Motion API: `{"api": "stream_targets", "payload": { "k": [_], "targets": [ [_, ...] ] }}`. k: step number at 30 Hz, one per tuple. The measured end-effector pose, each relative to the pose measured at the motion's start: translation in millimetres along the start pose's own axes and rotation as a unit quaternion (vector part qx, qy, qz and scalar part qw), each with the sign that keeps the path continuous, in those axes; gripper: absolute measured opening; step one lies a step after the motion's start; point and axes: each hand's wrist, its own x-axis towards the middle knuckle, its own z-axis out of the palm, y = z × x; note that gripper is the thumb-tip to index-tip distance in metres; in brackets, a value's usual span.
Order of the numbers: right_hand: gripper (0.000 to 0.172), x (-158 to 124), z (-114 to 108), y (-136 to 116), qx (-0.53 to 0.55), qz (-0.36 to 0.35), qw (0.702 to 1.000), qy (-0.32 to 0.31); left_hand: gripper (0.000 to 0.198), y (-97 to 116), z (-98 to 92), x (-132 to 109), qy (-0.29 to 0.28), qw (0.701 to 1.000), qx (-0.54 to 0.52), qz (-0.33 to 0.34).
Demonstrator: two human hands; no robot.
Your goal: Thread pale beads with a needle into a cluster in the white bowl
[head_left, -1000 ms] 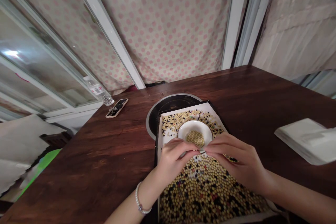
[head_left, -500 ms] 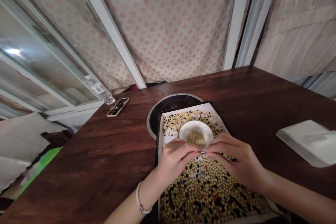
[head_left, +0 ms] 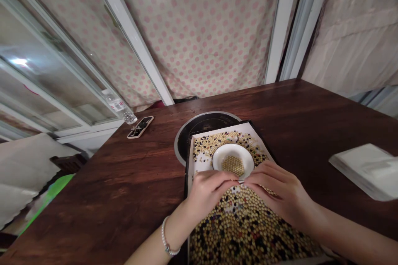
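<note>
My left hand (head_left: 209, 190) and my right hand (head_left: 276, 184) meet fingertip to fingertip just over the near rim of a white bowl (head_left: 217, 157). Thumb and fingers of each are pinched. A thin, dark, needle-like piece (head_left: 240, 181) shows between the two pinches; whatever else the left fingertips hold is too small to make out. Cream-coloured beads (head_left: 233, 165) lie inside the bowl. It stands in a shallow, dark-edged box (head_left: 196, 165) spread with loose beads (head_left: 242, 232), mostly cream and black with a few red ones.
Behind the box, a round black plate (head_left: 208, 122) is set into the dark wooden table (head_left: 124, 198). A phone (head_left: 140, 127) and a clear bottle (head_left: 120, 107) are at the far left. On the right lies a white package (head_left: 363, 169).
The view has shifted very slightly. Both hands keep their pinch at the bowl's near rim, with the thin piece a little more visible between them.
</note>
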Motion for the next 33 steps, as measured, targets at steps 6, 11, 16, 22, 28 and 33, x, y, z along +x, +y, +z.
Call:
{"api": "stream_targets", "payload": {
  "k": [6, 11, 16, 22, 28, 33],
  "targets": [
    [0.012, -0.6, 0.2, 0.0, -0.015, 0.027, 0.999, -0.02, 0.009, 0.2, -2.3, -0.4, -0.027, 0.999, 0.0, 0.018],
    [0.014, -5.0, -1.4, 2.4, -0.043, 0.002, 0.998, -0.046, 0.018, -0.7, -4.1, -1.8, -0.055, 0.998, 0.004, 0.027],
    [0.016, -5.8, -1.1, 3.5, -0.051, -0.003, 0.998, -0.044, 0.022, -2.1, -4.4, -2.5, -0.058, 0.998, 0.01, 0.037],
    [0.016, -7.1, -1.6, 5.1, -0.042, -0.002, 0.998, -0.049, 0.021, -2.9, -4.4, -3.1, -0.062, 0.997, 0.02, 0.04],
    [0.015, -7.6, -3.0, 3.8, -0.036, -0.001, 0.998, -0.053, 0.023, -3.2, -5.1, -3.4, -0.073, 0.996, 0.013, 0.041],
    [0.012, -0.2, -0.6, -3.1, 0.041, 0.047, 0.998, 0.012, 0.009, -0.2, -1.2, -1.6, -0.033, 0.999, -0.002, 0.012]
  ]
}}
